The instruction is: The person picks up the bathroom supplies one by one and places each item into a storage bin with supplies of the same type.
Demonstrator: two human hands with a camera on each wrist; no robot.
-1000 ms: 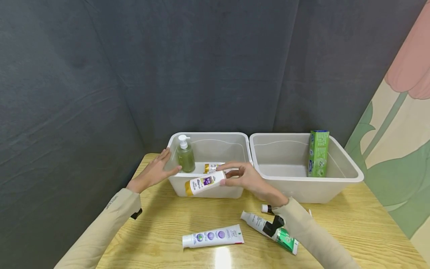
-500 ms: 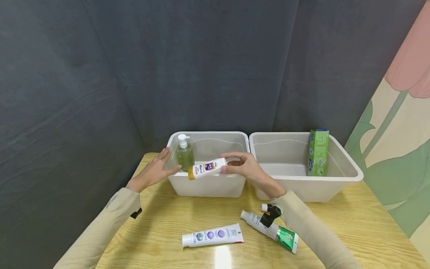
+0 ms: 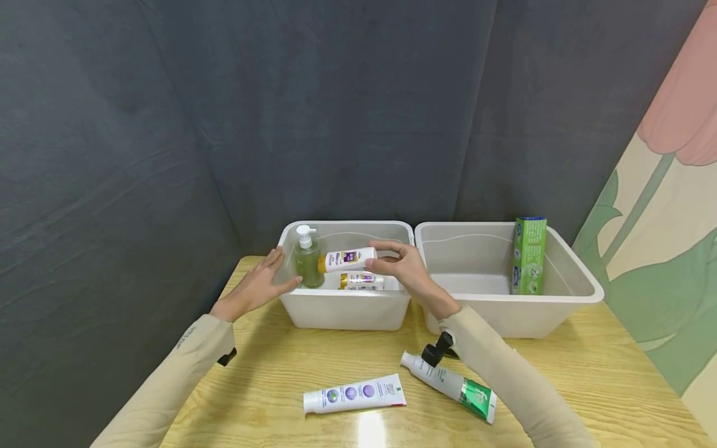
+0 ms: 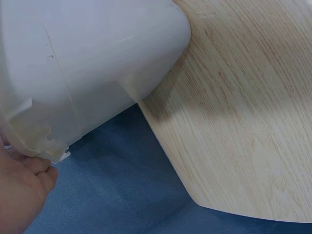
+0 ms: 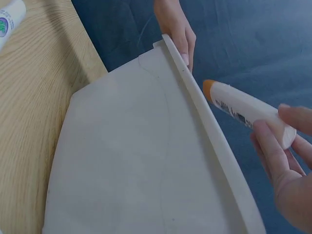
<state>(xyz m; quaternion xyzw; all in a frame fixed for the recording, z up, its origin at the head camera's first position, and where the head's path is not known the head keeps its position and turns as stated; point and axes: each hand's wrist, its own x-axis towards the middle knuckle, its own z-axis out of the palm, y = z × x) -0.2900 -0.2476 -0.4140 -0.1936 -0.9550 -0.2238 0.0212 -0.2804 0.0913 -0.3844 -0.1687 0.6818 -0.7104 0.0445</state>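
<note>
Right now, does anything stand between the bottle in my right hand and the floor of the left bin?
Partly: a similar yellow-capped bottle lies there, below your held bottle, and the green pump bottle stands near the held one's cap. The bin's front rim isn't between.

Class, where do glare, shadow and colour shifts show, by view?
Head view: bottom-centre glare on the yellow wood-grain table; left wrist: shadow beside the pale plastic bin; right wrist: the dark fabric backdrop looks bluer than in the head view.
</note>
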